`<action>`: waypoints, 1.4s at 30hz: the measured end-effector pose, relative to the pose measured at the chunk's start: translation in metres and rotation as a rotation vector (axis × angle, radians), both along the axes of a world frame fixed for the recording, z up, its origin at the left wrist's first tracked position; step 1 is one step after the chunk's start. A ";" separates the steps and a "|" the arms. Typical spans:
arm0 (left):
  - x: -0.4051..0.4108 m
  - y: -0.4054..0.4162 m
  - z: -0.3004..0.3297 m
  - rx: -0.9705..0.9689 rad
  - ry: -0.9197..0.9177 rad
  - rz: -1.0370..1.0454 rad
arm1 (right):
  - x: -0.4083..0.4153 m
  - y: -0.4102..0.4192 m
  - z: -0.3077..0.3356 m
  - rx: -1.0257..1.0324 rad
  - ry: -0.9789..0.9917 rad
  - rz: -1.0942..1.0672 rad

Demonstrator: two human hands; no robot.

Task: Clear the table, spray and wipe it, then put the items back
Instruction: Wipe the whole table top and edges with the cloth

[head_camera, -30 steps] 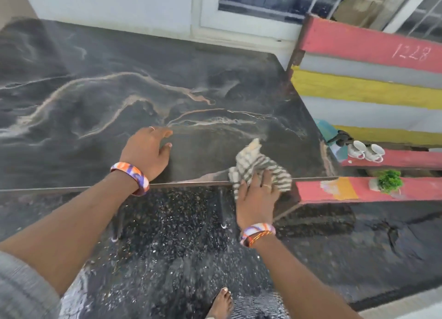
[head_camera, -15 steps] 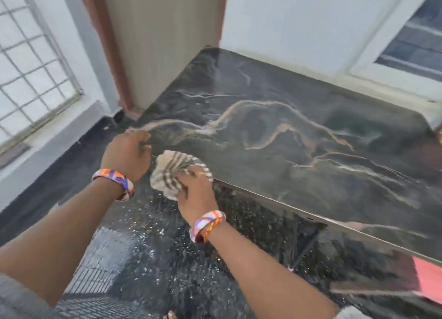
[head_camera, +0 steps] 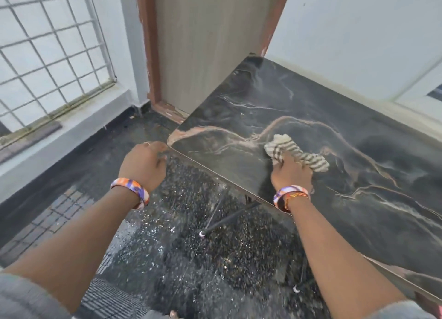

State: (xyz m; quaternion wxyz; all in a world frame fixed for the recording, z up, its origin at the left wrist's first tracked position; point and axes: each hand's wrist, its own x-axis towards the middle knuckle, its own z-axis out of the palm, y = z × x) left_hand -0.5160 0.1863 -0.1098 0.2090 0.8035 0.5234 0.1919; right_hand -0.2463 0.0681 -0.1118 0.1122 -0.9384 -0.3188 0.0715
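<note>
— Grille (head_camera: 47, 55) far left, door (head_camera: 203, 43) next along. Worth any thought?

— None. Only background. Next, left hand (head_camera: 143, 165): parked at the near corner of the table (head_camera: 358, 223), fingers bent against the edge. Firm clamp or mere touch, hard to say from here.

— And the cloth (head_camera: 296, 151)?

— Further right, bunched on the dark marbled top, a little in from the near edge. Pinned under the right hand (head_camera: 290, 175), fingers curled over the near end, striped far end poking out beyond the knuckles.

— Handling?

— Looks thin, soft and light. Probably folds and slides with no resistance, so apt to roll up or slip out under a loose palm. Likely damp too, judging by the sheen on the top.

— Best hold?

— By the gathered middle, wadded into the palm, fingers spread on top for flat pressure. No pinching by a loose end; would just trail.

— Table itself?

— Seems a light folding sort, thin legs below. Worth bracing at that corner during hard strokes.

— Stage of the job?

— Top bare of items, wiping under way; putting things back not yet begun.
</note>
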 end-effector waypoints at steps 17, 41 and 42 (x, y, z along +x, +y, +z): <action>0.006 -0.035 -0.004 0.002 0.097 -0.036 | -0.113 0.016 0.000 -0.206 -0.345 1.017; 0.313 -0.323 0.038 -0.122 0.259 -0.940 | 0.213 -0.506 -0.026 -0.413 -0.340 0.193; 0.325 -0.335 0.039 -0.137 0.251 -0.967 | 0.220 -0.523 -0.023 -0.386 -0.361 0.123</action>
